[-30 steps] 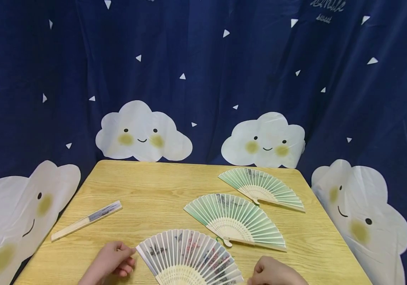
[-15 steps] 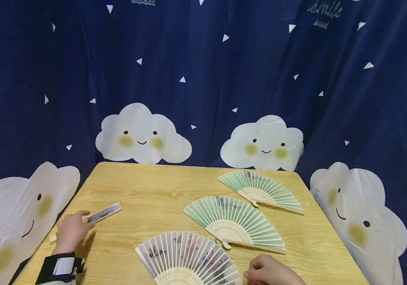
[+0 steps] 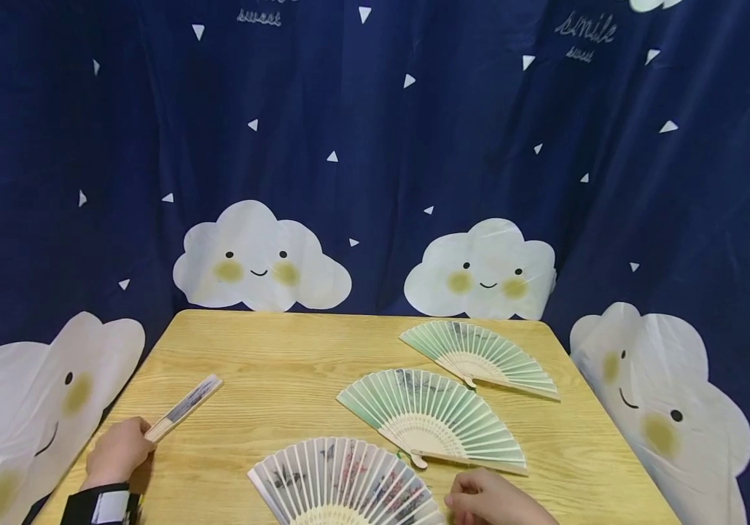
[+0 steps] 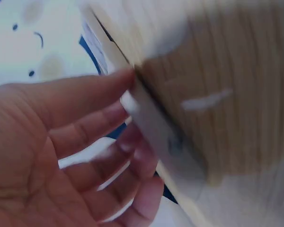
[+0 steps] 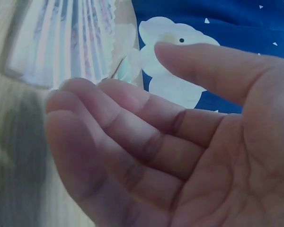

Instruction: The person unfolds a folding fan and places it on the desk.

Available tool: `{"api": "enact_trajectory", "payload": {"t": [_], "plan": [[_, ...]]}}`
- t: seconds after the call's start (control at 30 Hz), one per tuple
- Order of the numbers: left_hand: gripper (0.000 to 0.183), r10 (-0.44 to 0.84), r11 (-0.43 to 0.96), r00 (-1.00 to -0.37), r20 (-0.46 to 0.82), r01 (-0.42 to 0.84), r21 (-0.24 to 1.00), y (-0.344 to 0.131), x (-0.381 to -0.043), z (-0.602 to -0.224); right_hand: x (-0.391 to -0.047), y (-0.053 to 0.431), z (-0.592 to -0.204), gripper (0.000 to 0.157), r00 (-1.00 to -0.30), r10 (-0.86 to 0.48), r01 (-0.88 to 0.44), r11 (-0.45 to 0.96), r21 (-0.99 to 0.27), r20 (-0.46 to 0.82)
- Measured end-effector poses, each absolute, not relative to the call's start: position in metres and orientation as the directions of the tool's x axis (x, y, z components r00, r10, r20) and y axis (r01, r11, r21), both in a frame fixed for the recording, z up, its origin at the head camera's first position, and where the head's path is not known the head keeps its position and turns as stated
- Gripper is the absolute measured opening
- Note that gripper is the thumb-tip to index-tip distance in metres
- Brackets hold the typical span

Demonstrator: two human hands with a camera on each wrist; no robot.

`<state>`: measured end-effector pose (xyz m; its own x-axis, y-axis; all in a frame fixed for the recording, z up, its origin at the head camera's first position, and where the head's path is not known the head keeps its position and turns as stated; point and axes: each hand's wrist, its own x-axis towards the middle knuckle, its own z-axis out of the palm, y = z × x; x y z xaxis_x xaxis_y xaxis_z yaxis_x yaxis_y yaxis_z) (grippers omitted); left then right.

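At the table's left side my left hand (image 3: 117, 453) grips the near end of a folded hand fan (image 3: 186, 405), whose printed far end points away to the right. Thumb and fingers pinch the fan's pale wooden guard (image 4: 163, 135) in the left wrist view, which is blurred. My right hand (image 3: 494, 499) holds nothing; its fingers are loosely bent in the right wrist view. Just left of it lies a spread greyish-white fan (image 3: 348, 477) with butterflies and red flowers, its lower part cut off by the frame.
Two spread green fans lie on the right half of the wooden table (image 3: 270, 364): a nearer one (image 3: 436, 415) and a farther one (image 3: 486, 357). A dark blue curtain (image 3: 375, 146) with white smiling clouds hangs around the table.
My left hand has gone from the spread floral fan's left edge to the folded fan, taken hold of it and turned it more steeply. The right hand has drawn slightly off the floral fan's edge.
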<state>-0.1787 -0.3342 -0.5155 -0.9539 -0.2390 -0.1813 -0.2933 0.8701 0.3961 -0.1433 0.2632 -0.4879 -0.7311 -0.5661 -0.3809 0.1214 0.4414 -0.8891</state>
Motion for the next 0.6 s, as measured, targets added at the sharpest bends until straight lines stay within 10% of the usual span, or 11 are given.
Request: {"api": "enact_trajectory", "payload": {"t": [0.6], "plan": [[0.021, -0.119, 0.891, -0.992, 0.042, -0.088, 0.446, -0.222, -0.185, -0.508, -0.169, 0.202, -0.466, 0.028, -0.747, -0.634, -0.148, 0.453, -0.879, -0.201]]}}
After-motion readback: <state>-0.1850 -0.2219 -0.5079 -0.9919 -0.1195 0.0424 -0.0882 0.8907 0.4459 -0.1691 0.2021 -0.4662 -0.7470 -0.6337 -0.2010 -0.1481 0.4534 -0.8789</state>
